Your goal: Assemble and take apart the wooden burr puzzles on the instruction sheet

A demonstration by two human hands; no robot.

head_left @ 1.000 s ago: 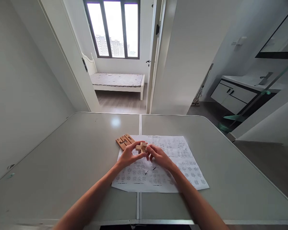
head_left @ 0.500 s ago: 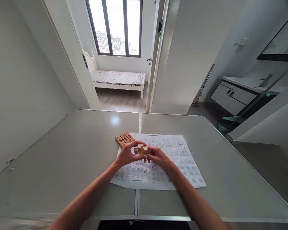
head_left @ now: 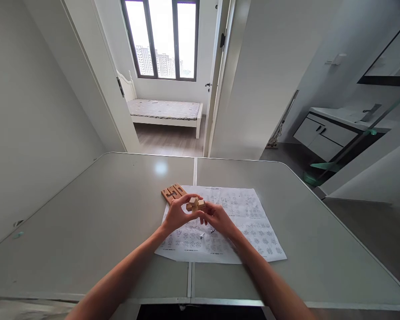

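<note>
Between both hands, above a printed paper sheet, is a small light-wood interlocking puzzle [head_left: 194, 203] with crossing blocks. My left hand [head_left: 177, 215] grips it from the left, thumb below and fingers over the top. From the right, my right hand [head_left: 218, 218] pinches its right end; some fingertips are hidden behind the blocks. Under the hands lies the paper sheet [head_left: 260, 222], covered in small line diagrams. Brown wooden pieces with cut-out slots [head_left: 173, 193] rest at the sheet's upper left corner. Two tiny shiny metal pieces [head_left: 202, 236] lie on the paper below the hands.
The grey-green table [head_left: 120, 200] has a pale seam down its middle and a raised light edge. Beyond it a doorway shows a bed [head_left: 166, 109] under a window. A sink cabinet [head_left: 323, 133] stands far right.
The wooden puzzle has turned slightly in the hands, and the right fingers have shifted a little on its right end. The camera view has moved very slightly. The paper lies as before.
</note>
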